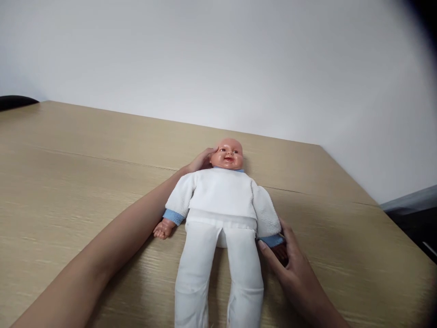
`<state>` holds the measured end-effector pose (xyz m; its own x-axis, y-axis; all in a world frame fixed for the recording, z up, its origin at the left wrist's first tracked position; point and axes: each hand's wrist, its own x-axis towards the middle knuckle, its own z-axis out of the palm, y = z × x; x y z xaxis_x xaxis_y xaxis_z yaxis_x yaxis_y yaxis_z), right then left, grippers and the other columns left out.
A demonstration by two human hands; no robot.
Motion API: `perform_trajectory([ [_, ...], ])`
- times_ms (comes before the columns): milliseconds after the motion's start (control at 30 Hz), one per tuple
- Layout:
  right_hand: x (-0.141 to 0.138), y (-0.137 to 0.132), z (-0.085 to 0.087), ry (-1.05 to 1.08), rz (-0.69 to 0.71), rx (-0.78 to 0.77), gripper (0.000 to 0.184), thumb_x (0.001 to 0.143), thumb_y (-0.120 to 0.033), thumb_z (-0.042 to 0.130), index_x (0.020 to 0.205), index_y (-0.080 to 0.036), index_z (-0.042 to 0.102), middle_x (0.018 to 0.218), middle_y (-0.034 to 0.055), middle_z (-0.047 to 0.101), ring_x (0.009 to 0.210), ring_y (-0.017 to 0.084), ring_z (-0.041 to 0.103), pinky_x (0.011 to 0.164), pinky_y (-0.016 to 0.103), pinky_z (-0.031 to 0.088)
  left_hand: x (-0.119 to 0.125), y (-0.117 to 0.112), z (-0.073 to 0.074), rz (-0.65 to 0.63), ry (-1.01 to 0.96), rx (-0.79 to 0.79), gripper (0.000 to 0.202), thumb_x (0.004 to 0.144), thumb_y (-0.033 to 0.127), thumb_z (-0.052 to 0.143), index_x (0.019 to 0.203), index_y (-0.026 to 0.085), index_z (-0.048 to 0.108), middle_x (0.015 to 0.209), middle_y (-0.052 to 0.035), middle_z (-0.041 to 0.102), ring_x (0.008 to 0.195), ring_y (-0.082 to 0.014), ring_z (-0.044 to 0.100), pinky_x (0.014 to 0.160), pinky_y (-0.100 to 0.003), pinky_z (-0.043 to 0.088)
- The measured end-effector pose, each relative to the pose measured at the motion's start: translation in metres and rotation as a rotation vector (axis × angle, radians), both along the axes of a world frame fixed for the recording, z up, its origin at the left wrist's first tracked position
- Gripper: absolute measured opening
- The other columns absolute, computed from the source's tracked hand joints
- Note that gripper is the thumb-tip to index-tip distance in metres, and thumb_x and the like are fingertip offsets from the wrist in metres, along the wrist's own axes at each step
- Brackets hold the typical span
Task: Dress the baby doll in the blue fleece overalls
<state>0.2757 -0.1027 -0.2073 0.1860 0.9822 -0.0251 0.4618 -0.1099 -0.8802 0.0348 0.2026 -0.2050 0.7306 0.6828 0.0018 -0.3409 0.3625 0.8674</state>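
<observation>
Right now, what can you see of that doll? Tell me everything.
The doll lies face up on a wooden-looking table, legs toward the camera, feet out of view. Its bald head looks like glossy plastic, eyes open, smiling. It wears a fleecy white top, blue at the neck and cuffs, and white trousers. Its arms angle outward. The person's left grip touches the side of its head; the right grip is around one cuff, the doll's shaded hand showing inside.

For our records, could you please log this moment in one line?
doll: face-up on table | left hand: at side of head | right hand: at blue cuff
</observation>
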Motion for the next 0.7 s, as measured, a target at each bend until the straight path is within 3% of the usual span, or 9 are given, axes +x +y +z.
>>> perform_trajectory([
  [100, 0.001, 0.000, 0.000, -0.022, 0.015, 0.011, 0.071, 0.097, -0.063, 0.065, 0.157, -0.034, 0.041, 0.158, 0.0124, 0.056, 0.143, 0.035, 0.058, 0.123, 0.059, 0.044, 0.001, -0.005, 0.001, -0.009, -0.037, 0.009, 0.052, 0.100, 0.056, 0.065, 0.130, 0.015, 0.078, 0.142, -0.0117, 0.074, 0.137, -0.0384, 0.067, 0.127, -0.050, 0.043],
  [267, 0.001, 0.000, 0.000, -0.088, 0.001, 0.025, 0.069, 0.097, -0.062, 0.065, 0.155, -0.032, 0.043, 0.155, 0.0133, 0.058, 0.141, 0.037, 0.059, 0.123, 0.061, 0.044, 0.003, -0.006, -0.001, 0.023, -0.058, 0.031, 0.048, 0.101, 0.051, 0.065, 0.128, 0.014, 0.079, 0.141, -0.0124, 0.075, 0.135, -0.0384, 0.068, 0.128, -0.050, 0.043],
  [467, -0.001, 0.001, 0.002, -0.095, 0.012, 0.060, 0.066, 0.097, -0.060, 0.067, 0.153, -0.032, 0.046, 0.152, 0.0135, 0.060, 0.138, 0.038, 0.060, 0.121, 0.061, 0.046, 0.005, -0.007, 0.000, 0.049, -0.052, 0.021, 0.048, 0.100, 0.053, 0.068, 0.127, 0.015, 0.080, 0.141, -0.0109, 0.075, 0.140, -0.0386, 0.065, 0.128, -0.050, 0.044],
  [700, -0.001, 0.000, 0.000, -0.089, 0.025, 0.049, 0.067, 0.097, -0.058, 0.066, 0.154, -0.032, 0.044, 0.151, 0.0125, 0.061, 0.136, 0.037, 0.063, 0.120, 0.057, 0.048, 0.005, -0.012, 0.005, -0.024, -0.057, 0.017, 0.051, 0.102, 0.055, 0.063, 0.130, 0.016, 0.079, 0.140, -0.0118, 0.076, 0.138, -0.0373, 0.066, 0.125, -0.051, 0.047],
])
